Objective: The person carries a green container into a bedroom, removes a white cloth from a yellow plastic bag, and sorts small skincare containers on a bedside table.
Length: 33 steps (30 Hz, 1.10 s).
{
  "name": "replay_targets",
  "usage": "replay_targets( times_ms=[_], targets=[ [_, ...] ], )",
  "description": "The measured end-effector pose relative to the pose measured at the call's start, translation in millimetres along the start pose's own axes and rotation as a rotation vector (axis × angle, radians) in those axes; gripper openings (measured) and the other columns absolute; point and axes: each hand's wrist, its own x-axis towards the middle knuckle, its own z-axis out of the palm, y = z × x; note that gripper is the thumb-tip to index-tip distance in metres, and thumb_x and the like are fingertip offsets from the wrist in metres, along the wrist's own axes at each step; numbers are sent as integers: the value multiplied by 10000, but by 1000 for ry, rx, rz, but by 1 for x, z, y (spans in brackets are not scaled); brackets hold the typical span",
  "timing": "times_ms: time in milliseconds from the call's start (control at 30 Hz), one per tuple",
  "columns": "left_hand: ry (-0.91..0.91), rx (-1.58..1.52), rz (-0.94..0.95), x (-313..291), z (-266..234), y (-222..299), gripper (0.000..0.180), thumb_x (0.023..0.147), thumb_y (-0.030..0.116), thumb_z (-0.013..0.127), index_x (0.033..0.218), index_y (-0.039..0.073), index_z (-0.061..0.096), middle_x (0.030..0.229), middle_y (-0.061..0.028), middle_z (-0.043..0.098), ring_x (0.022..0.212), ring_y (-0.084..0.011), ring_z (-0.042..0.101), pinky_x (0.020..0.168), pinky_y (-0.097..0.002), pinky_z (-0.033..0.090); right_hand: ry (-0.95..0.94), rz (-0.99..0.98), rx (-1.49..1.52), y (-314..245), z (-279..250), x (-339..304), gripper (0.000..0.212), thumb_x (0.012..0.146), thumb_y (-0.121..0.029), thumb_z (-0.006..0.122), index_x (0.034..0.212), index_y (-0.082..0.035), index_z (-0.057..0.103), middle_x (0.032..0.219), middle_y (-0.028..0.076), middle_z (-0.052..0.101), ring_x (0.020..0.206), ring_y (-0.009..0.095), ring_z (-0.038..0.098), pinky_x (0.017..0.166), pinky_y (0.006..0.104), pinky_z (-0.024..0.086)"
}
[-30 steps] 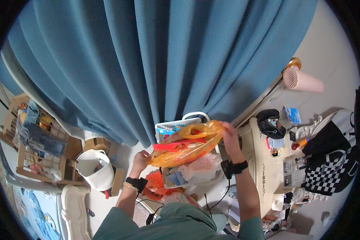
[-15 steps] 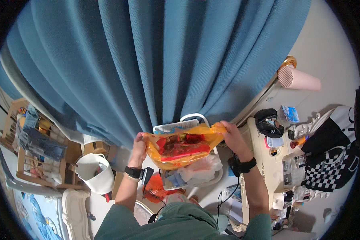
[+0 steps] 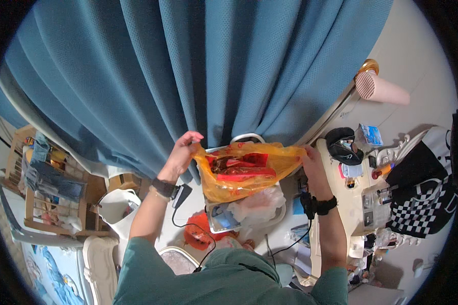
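A yellow-orange plastic bag (image 3: 234,192) hangs stretched between my hands, its mouth spread wide. Inside lie red and dark packets (image 3: 245,172), whose exact kind I cannot make out. My left hand (image 3: 179,156) pinches the bag's left rim, with a finger or two sticking out past it. On the opposite side my right hand (image 3: 314,165) is closed around the gathered rim. Below the bag stands a white basket (image 3: 282,219) holding a whitish translucent plastic bag (image 3: 259,207) and something blue-grey; the yellow bag hides its back part.
A blue curtain (image 3: 229,66) falls behind the basket. To the left stands a white bucket (image 3: 118,213). On the right a cream dresser (image 3: 333,203) carries a black pouch (image 3: 342,146) and small items. An orange-red bag (image 3: 198,231) lies on the floor near my feet.
Both hands have risen and moved away from me with the yellow bag. The right hand has shifted rightward, and the bag's mouth looks stretched wider. Left fingers now extend more.
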Motion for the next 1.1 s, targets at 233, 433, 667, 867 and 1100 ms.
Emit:
replay_targets(
  times_ms=[233,433,667,867,1100],
  targets=[
    [-12,1065,264,-31,-11,-20,246,676,-73,460,794,49,638,963,-104,574,928,-257,540,774,-321,419,-92,-344,-584,18,22,13,198,731,-140,591,830,20,530,695,190,566,656,305,588,587,357,451],
    [-263,1179,494,-108,69,29,570,684,126,618,1241,117,499,1284,-170,443,1201,-351,395,948,-484,331,-177,-255,-490,6,28,-15,215,733,-146,619,830,18,518,700,192,561,678,326,585,593,372,446],
    [-268,1409,75,-82,90,-28,320,725,100,592,1044,78,613,927,-206,605,861,-338,593,748,-403,476,-96,-273,-476,17,21,-18,224,730,-126,632,863,18,523,767,171,578,718,287,591,636,332,453],
    [114,952,467,-71,31,-52,210,788,-34,512,951,23,631,748,-110,622,632,-194,584,595,-291,470,-132,-154,-179,52,-3,-14,171,779,-56,572,919,40,547,788,75,581,732,124,544,660,255,442],
    [44,1005,209,-95,6,-85,178,792,2,542,946,27,628,770,-104,632,662,-201,587,617,-286,465,-162,-73,-2,55,-3,-16,161,796,-42,577,938,29,552,835,29,579,766,83,528,676,228,437]
  ],
)
